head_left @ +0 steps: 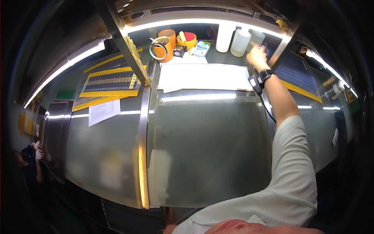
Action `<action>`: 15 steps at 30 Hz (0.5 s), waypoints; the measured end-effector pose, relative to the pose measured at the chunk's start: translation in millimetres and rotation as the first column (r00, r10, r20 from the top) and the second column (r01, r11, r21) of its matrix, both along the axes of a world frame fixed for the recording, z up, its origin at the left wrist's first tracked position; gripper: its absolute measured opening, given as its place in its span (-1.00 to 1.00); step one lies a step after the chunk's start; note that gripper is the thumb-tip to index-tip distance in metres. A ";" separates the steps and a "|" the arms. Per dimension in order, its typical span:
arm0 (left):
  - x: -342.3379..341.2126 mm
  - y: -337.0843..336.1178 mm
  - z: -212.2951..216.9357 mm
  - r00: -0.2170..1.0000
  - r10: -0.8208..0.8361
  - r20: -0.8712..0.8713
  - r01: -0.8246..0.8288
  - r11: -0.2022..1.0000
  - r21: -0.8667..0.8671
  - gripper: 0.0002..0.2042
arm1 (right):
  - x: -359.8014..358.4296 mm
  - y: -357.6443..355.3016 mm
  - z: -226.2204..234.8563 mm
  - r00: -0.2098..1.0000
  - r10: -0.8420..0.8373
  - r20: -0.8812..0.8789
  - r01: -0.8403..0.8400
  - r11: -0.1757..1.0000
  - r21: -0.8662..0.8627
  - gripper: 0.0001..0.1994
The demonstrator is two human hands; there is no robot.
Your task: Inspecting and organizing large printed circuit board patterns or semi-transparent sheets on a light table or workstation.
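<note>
My right hand [257, 57] reaches across to the far right of the glass-topped bench, beside the bottles. Its fingers are blurred and partly hidden, so I cannot tell whether they grip anything. Just beyond it a translucent greyish bottle [257, 37] shows, partly covered by the hand. To its left stand a cloudy plastic bottle [240, 42] and a taller white bottle [225, 38]. A black band with a small device [257, 82] and a cable sits on my right wrist. A bit of skin shows at the lower edge, but my left hand itself is out of view.
A bright white panel [204, 77] lies across the back of the bench [210, 144]. Behind it are orange tubs [165, 52], a magnifier [179, 51] and a small packet [202, 48]. Yellow-edged films [111, 82] and paper [104, 112] lie left. Metal posts [122, 43] rise nearby. Another person's gloved hands [38, 151] show far left.
</note>
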State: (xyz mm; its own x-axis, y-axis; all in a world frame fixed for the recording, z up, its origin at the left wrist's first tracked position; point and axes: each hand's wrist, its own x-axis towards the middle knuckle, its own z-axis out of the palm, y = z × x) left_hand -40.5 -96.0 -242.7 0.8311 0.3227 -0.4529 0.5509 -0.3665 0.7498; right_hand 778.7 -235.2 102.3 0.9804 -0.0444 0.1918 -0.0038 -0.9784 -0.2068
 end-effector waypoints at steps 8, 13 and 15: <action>-8.6 50.2 -2.4 0.992 -0.104 0.068 0.096 0.989 0.117 -0.28 | -182.1 20.8 -35.5 0.671 0.597 -0.441 -0.684 0.727 -0.056 -0.44; 38.2 117.4 4.6 0.949 -0.281 0.140 0.246 0.943 0.222 -0.32 | -169.8 11.1 -35.4 0.633 0.718 -0.289 -0.749 0.663 0.007 -0.46; 51.2 136.5 8.8 0.931 -0.329 0.156 0.283 0.924 0.258 -0.33 | -174.6 -0.5 -27.0 0.646 0.707 -0.289 -0.736 0.677 0.010 -0.44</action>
